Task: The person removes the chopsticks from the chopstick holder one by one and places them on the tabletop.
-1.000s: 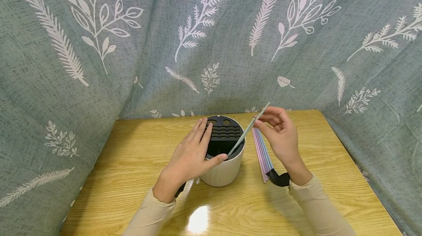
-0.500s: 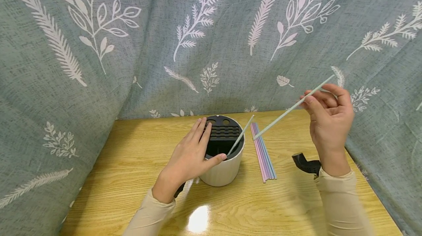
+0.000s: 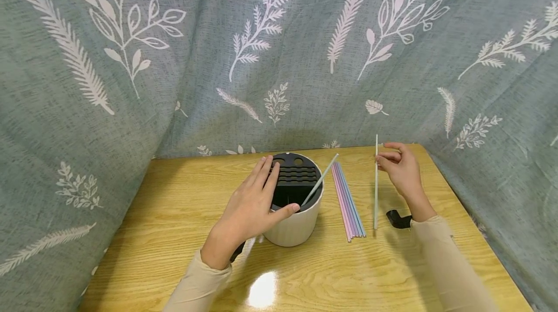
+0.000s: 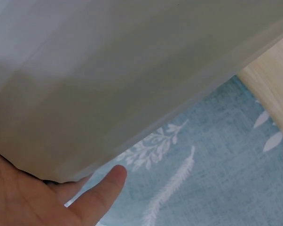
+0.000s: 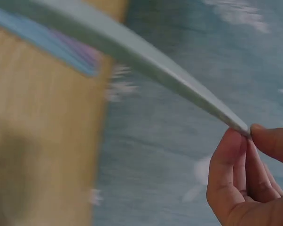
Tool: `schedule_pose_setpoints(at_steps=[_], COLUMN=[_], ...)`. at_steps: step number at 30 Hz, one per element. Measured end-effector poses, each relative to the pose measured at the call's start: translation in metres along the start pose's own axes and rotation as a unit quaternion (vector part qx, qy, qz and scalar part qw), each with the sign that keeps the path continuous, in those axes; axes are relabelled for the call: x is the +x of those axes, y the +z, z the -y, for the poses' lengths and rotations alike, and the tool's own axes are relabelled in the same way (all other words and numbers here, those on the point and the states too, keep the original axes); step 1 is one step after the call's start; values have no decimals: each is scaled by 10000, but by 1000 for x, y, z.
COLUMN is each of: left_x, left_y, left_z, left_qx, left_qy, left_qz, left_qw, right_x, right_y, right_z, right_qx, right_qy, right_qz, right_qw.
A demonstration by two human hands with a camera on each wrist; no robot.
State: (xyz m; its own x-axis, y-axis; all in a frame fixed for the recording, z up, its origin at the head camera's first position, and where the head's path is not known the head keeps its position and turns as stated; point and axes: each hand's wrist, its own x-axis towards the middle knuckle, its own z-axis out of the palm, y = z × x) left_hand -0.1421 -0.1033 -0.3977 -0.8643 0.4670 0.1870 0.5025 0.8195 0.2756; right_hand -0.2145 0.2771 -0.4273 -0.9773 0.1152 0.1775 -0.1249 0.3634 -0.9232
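On the wooden table (image 3: 183,234) walled by leaf-print curtain (image 3: 131,60), my right hand (image 3: 403,169) has dropped from mid-air, pinching its pale straw (image 3: 376,186) upright beside the straw bundle (image 3: 347,200), while my left hand (image 3: 253,205) still cups the white holder (image 3: 296,227), fingers relaxed.

Your holder (image 3: 297,215) stands mid-bench (image 3: 174,234), one straw (image 3: 319,180) leaning inside it. Right of the holder lies the straw bundle (image 3: 347,200); further right, your right hand (image 3: 403,169) pinches another straw (image 3: 376,181). Your left hand (image 3: 255,205) rests on the holder's left side.
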Motion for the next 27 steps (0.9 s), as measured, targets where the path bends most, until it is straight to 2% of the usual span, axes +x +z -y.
schedule_pose_setpoints(at_steps=[5,11,17,27], left_x=[-1,-1,-1,-1], left_y=[1,0,0,-1], left_z=[0,1,1,0], left_qx=[-37,-16,-6,-13], left_qy=[-2,30,37,5], left_qz=[17,-29,-12,28], left_qw=[10000,10000,10000,10000], right_x=[11,22,30,35], right_y=[13,30,49,64], right_z=[-31,-55,-65,-71], right_qx=[-10,31,-130,-863], right_qy=[524,1000,1276,1414], right_qz=[412,714,835,1075], right_qw=[9978,9924,9882,9803])
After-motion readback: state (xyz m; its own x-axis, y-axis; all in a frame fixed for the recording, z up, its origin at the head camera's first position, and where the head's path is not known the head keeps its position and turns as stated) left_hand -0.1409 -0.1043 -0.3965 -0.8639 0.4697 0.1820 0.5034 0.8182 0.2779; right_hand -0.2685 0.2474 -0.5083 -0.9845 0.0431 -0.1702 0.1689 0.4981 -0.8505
